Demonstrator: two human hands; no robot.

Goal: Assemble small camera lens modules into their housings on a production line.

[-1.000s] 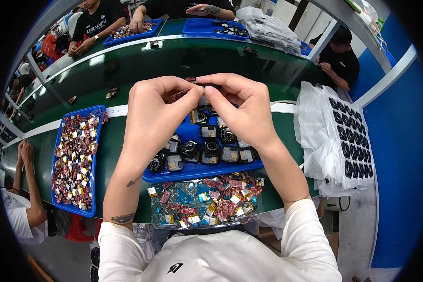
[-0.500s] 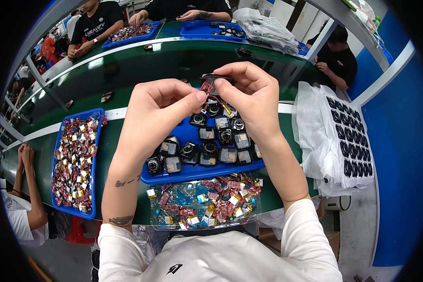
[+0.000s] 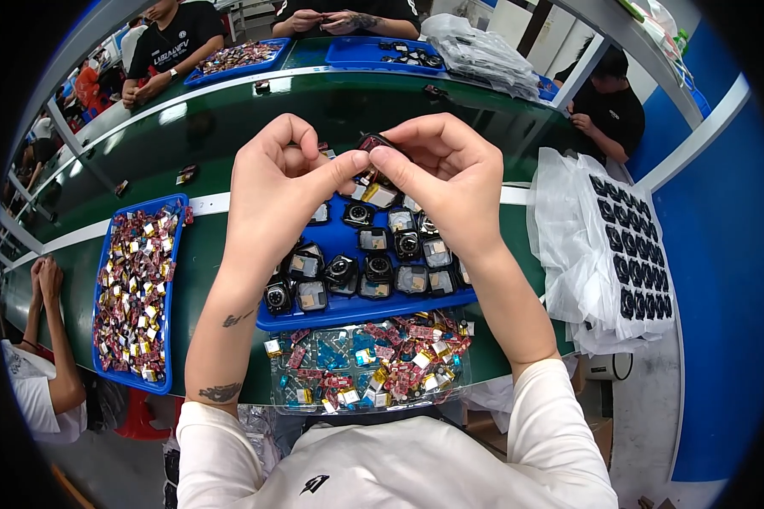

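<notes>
My right hand [image 3: 450, 174] grips a small black watch case [image 3: 372, 142] between thumb and fingers, above the blue tray [image 3: 272, 324]. A dark red circuit board [image 3: 371, 146] shows in the case, and a battery on a yellow tab hangs just below. My left hand [image 3: 284, 174] reaches the case with its thumb tip, near my right thumb. Its forefinger is bent and apart from the thumb; the other fingers are partly hidden. Under my hands, several black watch cases [image 3: 373, 238] lie in the tray, some with round backs up, others with pale insides showing.
A clear plastic tray [image 3: 314, 348] of red boards and batteries lies nearest me. Left stands a blue tray [image 3: 175, 280] full of similar parts. On the right, a white foam sheet [image 3: 569, 254] bears rows of black parts. Beyond runs a green conveyor belt [image 3: 331, 102], with co-workers around it.
The red board has moved from my left fingertips into the case. My left forefinger has come away from its thumb. Parts on the belt have shifted left; a co-worker's hands have come together.
</notes>
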